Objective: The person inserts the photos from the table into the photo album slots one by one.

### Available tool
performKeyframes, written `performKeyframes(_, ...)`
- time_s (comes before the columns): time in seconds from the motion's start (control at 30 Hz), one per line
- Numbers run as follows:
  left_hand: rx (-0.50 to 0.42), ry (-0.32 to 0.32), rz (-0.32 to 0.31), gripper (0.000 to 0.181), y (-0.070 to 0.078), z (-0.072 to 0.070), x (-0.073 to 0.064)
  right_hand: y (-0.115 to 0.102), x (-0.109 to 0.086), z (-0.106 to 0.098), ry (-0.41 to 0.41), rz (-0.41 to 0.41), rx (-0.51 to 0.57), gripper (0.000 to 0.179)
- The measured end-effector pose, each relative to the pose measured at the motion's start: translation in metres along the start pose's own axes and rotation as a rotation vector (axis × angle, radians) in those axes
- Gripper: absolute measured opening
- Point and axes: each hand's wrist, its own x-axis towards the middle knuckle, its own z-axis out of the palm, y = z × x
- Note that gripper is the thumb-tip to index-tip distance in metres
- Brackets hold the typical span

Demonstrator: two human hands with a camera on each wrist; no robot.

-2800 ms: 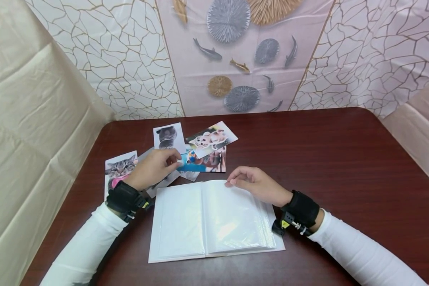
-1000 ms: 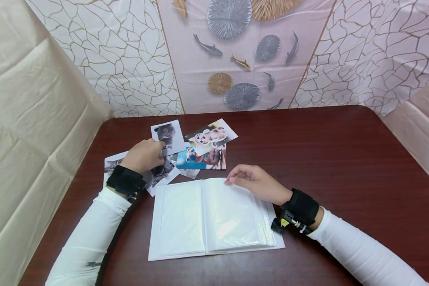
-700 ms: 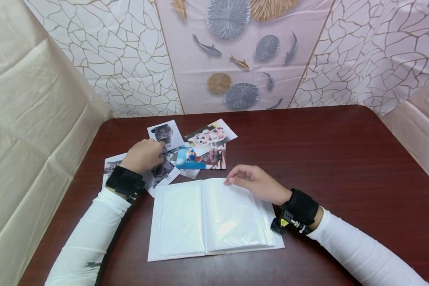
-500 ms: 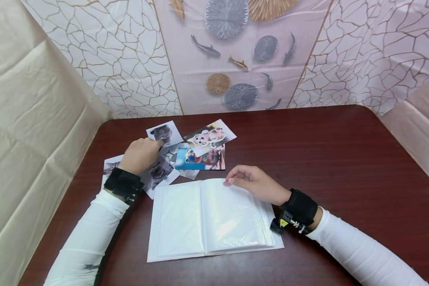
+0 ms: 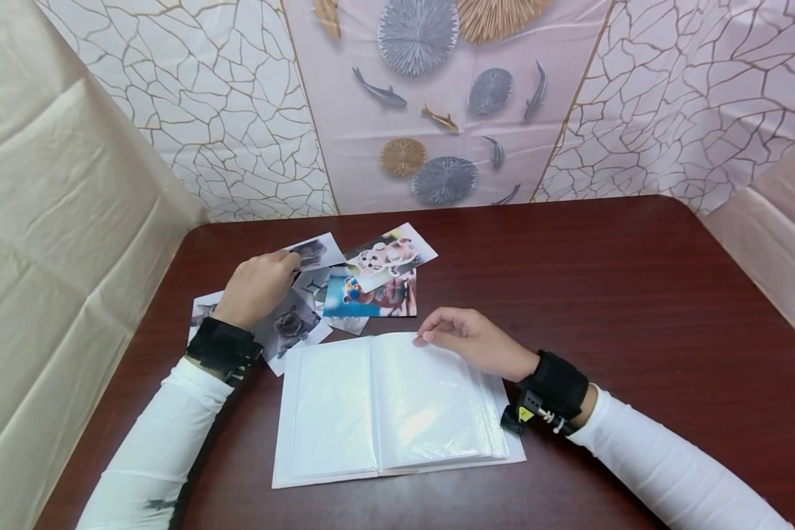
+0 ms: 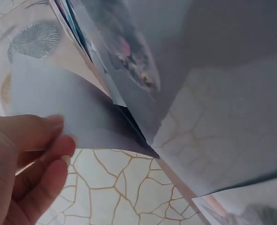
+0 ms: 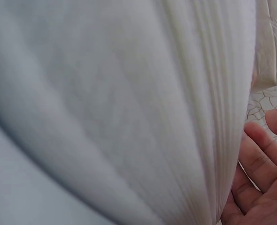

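Note:
My left hand (image 5: 258,287) pinches a photo print (image 5: 319,252) of a dark grey animal by its near left corner. In the left wrist view, thumb and fingertips hold that print (image 6: 65,105), tilted and bowed above the pile. Beneath and around the hand lie a grey cat photo (image 5: 293,330), a blue-toned photo (image 5: 367,293) and a kitten photo (image 5: 387,258). My right hand (image 5: 483,342) rests at the top edge of an open photo album (image 5: 334,412) with blank clear sleeves. In the right wrist view its relaxed fingers (image 7: 260,164) lie against the album's pages (image 7: 138,93).
Another photo (image 5: 204,308) at the far left is mostly hidden by the left hand and wrist. The dark red-brown table (image 5: 603,280) extends to the right and back. A patterned cloth (image 5: 447,110) hangs behind it, and cream fabric (image 5: 86,221) hangs along the left.
The left hand moved from above the pile onto the dark grey animal photo, turned it and lifted its near edge, uncovering more of the prints below. The right hand and album stayed put.

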Motion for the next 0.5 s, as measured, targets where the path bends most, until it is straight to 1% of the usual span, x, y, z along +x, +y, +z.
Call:
performKeyframes(0.27,0.011,0.084,0.08,0.016,0.008,-0.006,-0.004,-0.002,-0.001,-0.001,-0.003,-0.001,-0.014,0.018)
performKeyframes(0.5,0.006,0.144,0.132,0.018,0.013,-0.009,-0.004,-0.003,-0.001,-0.001,-0.008,0.0,-0.017,0.018)
